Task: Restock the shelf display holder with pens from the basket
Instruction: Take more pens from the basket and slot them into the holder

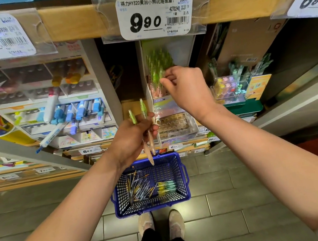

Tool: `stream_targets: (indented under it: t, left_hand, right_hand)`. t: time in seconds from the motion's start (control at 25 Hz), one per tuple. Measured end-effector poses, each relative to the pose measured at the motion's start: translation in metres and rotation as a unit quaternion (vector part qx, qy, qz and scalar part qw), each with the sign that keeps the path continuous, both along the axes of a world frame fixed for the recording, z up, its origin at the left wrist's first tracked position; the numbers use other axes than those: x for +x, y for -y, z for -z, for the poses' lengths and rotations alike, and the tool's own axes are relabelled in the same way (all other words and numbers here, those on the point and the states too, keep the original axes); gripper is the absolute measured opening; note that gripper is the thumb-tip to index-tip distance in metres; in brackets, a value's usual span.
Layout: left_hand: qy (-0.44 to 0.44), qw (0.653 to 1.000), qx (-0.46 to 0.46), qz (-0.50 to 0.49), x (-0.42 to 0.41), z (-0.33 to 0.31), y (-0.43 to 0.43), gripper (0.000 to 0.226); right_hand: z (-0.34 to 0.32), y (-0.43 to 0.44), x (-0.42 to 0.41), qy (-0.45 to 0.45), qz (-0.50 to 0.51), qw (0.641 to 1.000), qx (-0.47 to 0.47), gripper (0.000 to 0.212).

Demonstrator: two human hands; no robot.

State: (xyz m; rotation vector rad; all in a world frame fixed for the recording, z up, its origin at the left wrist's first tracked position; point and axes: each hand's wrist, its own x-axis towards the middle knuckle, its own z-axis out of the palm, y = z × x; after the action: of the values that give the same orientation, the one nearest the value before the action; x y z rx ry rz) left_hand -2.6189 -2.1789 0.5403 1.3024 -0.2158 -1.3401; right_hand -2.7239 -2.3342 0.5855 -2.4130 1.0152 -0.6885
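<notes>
Green-capped pens (159,62) with pale peach barrels stand packed in the upper rows of the clear display holder (174,125) on the shelf. The holder's lower front rows show only bare round holes. The person's right hand (187,93) reaches to the near edge of that cluster, thumb and forefinger curled and pinching the top of a single pen (158,75).

The left hand (130,138), lower and just left of the holder, is closed round a small bunch (143,110) of the same pens. Two green tops rise above the fingers and two barrels point down past the palm. Whether a third is tucked in cannot be told.

Directly beneath, one blue mesh basket (183,193) sits on the grey tiled floor (239,200). It contains a scattered heap of loose pens (139,186), too many and too tangled to count, and beside it one bundle (166,187) with yellow and teal ends.

Two pale shoes (145,221) stand just behind the basket. One white price tag (154,14) reading 9.90 hangs from the wooden shelf edge above the holder. Blue-capped markers (79,110) fill a rack to the left, and pastel pens (229,88) sit in a clear box to the right.
</notes>
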Motion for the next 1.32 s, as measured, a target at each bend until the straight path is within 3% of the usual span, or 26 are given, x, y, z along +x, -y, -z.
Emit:
stream_targets:
  t: [0.28,0.36,0.44,0.52,0.6,0.72,0.8,0.92,1.12,1.32]
  left_hand:
    - [-0.023,0.998,-0.049,-0.027,-0.007,0.001,-0.002,0.017]
    - [-0.014,0.998,-0.054,-0.024,-0.008,-0.003,0.0,0.024]
    - [-0.006,0.998,-0.054,-0.016,-0.008,-0.006,0.004,0.038]
    - [0.001,0.999,-0.048,-0.012,-0.009,-0.006,0.006,0.044]
    - [0.019,0.999,-0.036,0.006,-0.01,-0.003,0.007,0.037]
    - [0.041,0.998,-0.025,0.045,-0.013,0.003,0.005,0.029]
    - [0.038,0.999,-0.003,0.039,-0.014,0.003,0.006,0.031]
    - [0.018,0.999,0.026,0.025,-0.012,-0.001,0.005,0.026]
    - [-0.096,0.995,-0.013,0.019,-0.004,-0.008,0.004,0.038]
    - [-0.143,0.988,-0.053,-0.003,0.004,-0.01,0.005,0.049]
  right_hand:
    - [0.007,-0.005,0.001,-0.033,0.025,0.998,0.043,0.016]
    - [0.012,-0.01,-0.006,-0.029,0.042,0.994,0.101,0.017]
    - [0.015,-0.016,-0.016,0.024,0.035,0.965,0.258,0.021]
    - [0.018,-0.026,-0.023,0.078,-0.003,0.902,0.425,0.021]
    - [0.023,-0.031,-0.029,0.095,-0.018,0.883,0.459,0.004]
    - [0.021,-0.024,-0.034,0.135,0.007,0.874,0.467,0.006]
    - [0.012,-0.012,-0.038,0.203,0.043,0.875,0.438,0.006]
    - [-0.005,0.009,-0.04,0.267,0.121,0.905,0.307,0.005]
    - [-0.014,0.021,-0.025,0.163,0.144,0.963,0.161,0.016]
    - [-0.005,0.015,-0.016,0.108,0.098,0.986,0.082,0.013]
